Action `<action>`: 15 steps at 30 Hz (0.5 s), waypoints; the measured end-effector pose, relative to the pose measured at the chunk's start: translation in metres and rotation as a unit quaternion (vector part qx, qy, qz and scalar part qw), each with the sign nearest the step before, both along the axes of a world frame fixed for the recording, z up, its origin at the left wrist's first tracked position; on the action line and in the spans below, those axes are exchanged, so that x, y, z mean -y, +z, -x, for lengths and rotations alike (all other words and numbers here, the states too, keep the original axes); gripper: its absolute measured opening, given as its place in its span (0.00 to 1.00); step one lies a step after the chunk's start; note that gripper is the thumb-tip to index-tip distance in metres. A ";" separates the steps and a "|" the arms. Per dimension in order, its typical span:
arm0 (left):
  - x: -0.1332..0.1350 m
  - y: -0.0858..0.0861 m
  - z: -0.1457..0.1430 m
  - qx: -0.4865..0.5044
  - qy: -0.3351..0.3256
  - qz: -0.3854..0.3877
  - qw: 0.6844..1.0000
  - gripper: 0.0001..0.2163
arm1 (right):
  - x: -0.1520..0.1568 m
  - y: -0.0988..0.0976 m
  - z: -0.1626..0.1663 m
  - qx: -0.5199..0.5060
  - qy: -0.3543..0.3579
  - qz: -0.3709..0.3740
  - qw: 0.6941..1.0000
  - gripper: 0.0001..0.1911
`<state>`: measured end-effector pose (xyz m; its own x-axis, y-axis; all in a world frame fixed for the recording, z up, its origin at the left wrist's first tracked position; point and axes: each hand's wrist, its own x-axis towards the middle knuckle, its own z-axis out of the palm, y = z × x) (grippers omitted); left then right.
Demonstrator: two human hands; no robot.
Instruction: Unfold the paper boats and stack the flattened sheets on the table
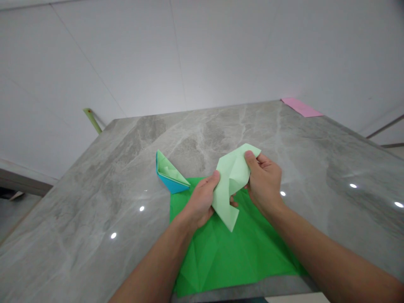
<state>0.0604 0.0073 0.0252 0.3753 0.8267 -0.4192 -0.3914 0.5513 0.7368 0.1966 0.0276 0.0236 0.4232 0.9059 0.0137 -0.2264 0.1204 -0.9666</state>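
A pale green folded paper (232, 176) is held up above the table between both hands. My left hand (200, 204) pinches its lower left side with thumb on top. Its upper right part is gripped by my right hand (264, 183), fingers curled and thumb pressed on the paper. Beneath the hands a bright green creased sheet (230, 256) lies flat on the grey marble table (94, 202). A folded paper boat (170, 173), light green inside a blue one, stands just left of my left hand.
A pink sheet (301, 107) lies at the table's far right corner. White walls stand behind the table. A thin green stick (92, 120) leans by the far left corner. The table's near edge runs just under the bright green sheet.
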 end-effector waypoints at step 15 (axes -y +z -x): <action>-0.008 -0.001 0.017 -0.060 0.046 -0.051 0.996 0.16 | -0.004 0.014 -0.005 -0.066 -0.005 -0.005 0.998 0.14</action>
